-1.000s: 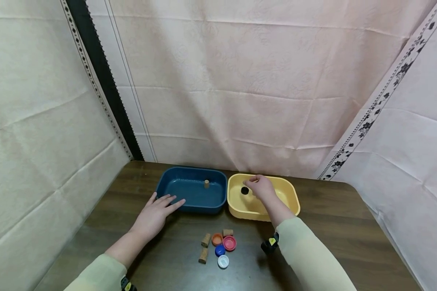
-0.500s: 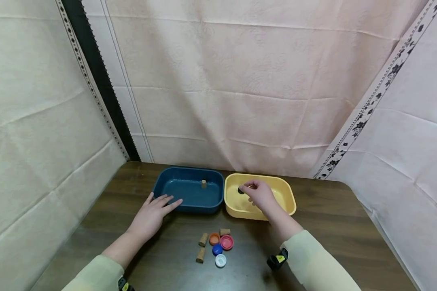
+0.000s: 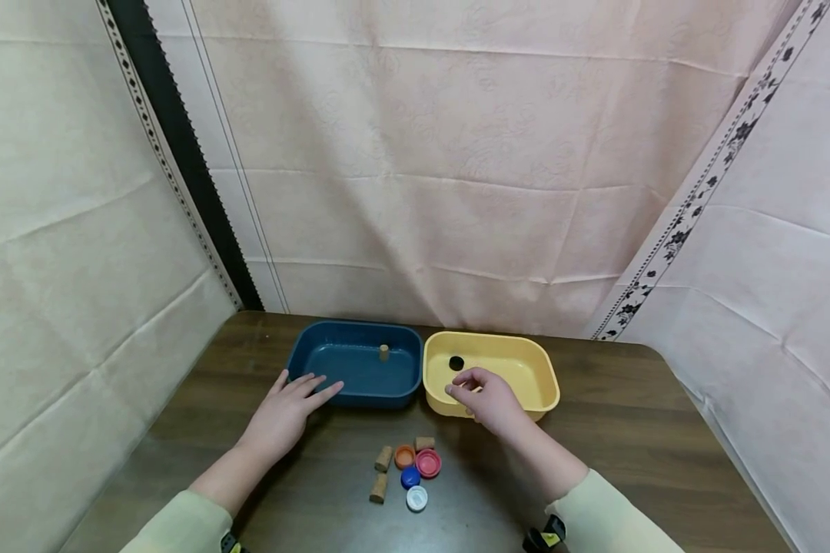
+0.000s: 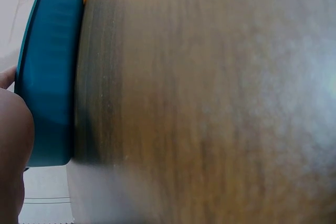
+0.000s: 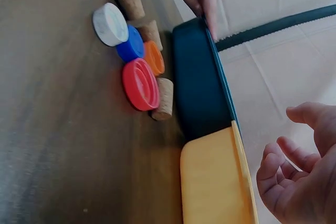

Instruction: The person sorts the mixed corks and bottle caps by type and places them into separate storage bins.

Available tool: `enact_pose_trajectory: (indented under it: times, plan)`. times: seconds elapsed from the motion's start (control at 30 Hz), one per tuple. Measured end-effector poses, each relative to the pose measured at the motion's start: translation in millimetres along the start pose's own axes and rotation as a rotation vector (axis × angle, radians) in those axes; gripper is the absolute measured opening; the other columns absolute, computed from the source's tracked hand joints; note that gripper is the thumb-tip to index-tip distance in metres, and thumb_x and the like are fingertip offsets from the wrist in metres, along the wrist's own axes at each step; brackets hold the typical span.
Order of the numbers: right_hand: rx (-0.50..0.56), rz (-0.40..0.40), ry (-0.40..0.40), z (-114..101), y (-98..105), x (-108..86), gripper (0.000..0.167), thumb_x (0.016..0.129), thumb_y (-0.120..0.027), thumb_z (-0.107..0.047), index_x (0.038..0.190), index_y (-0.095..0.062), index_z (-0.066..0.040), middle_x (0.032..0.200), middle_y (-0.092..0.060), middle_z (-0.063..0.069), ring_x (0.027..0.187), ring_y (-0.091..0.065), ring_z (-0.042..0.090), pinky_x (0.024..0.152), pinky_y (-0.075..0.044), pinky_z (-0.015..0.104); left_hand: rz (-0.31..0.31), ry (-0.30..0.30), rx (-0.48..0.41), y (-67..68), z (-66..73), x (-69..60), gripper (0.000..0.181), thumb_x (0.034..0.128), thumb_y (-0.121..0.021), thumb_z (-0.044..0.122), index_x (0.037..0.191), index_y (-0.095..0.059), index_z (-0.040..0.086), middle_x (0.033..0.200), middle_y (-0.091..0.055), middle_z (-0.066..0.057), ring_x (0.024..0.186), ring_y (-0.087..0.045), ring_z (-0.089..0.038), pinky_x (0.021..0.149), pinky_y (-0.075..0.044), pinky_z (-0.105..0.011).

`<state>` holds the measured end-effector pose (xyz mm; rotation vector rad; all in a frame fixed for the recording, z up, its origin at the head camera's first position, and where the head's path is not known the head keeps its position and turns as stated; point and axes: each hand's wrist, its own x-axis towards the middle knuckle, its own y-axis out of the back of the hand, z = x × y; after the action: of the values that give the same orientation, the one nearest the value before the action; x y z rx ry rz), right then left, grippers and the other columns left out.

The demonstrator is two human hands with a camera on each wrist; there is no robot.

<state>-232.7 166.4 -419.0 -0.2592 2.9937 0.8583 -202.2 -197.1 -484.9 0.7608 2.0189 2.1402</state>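
Note:
My left hand (image 3: 283,411) rests its spread fingers on the near left rim of a blue plastic bin (image 3: 366,399); in the left wrist view the bin's outer wall (image 4: 50,77) fills the upper left. A small upright cork (image 3: 383,352) stands inside that bin. To its right is a yellow bin (image 3: 546,361) with a round black cap (image 3: 456,363) lying on its floor. Over the yellow bin's near side hovers my right hand (image 3: 491,399), fingers loosely bent and thumb apart. The right wrist view shows nothing between thumb and fingers of this hand (image 5: 304,171).
In front of the bins lie several corks (image 3: 379,488) and bottle caps: an orange cap (image 3: 404,457), a pink-red cap (image 3: 428,463), a blue cap (image 3: 410,477) and a white cap (image 3: 417,498). Pale cloth hangs behind the wooden table (image 3: 304,499) and at both sides.
My right hand has drawn back from beside the black cap towards the yellow bin's near edge, and the cap shows whole again. The left hand stays on the blue bin's rim.

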Motion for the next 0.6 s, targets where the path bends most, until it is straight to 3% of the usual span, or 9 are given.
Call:
enact_pose_trajectory:
  times: [0.3, 0.6]
  plan:
    - [0.016, -0.016, 0.006, 8.1, -3.0, -15.8, 0.020, 0.088, -0.076, -0.027, 0.097, -0.069, -0.011, 0.080, -0.062, 0.004, 0.068, -0.061, 0.033, 0.055, -0.051, 0.031, -0.001, 0.004, 0.000, -0.2, 1.6, 0.0, 0.081, 0.0846, -0.060, -0.017, 0.149, -0.048, 0.030, 0.141, -0.056, -0.009, 0.131, -0.050, -0.033, 0.114, -0.022, -0.063]
    - [0.019, -0.043, 0.004, 9.3, -2.9, -23.4, 0.018, 0.089, -0.075, -0.024, 0.099, -0.069, -0.011, 0.082, -0.062, 0.005, 0.065, -0.058, 0.025, 0.057, -0.052, 0.031, -0.004, 0.016, -0.013, -0.3, 1.1, -0.7, 0.079, 0.0855, -0.059, -0.017, 0.148, -0.048, 0.030, 0.141, -0.056, -0.009, 0.132, -0.049, -0.034, 0.115, -0.020, -0.064]
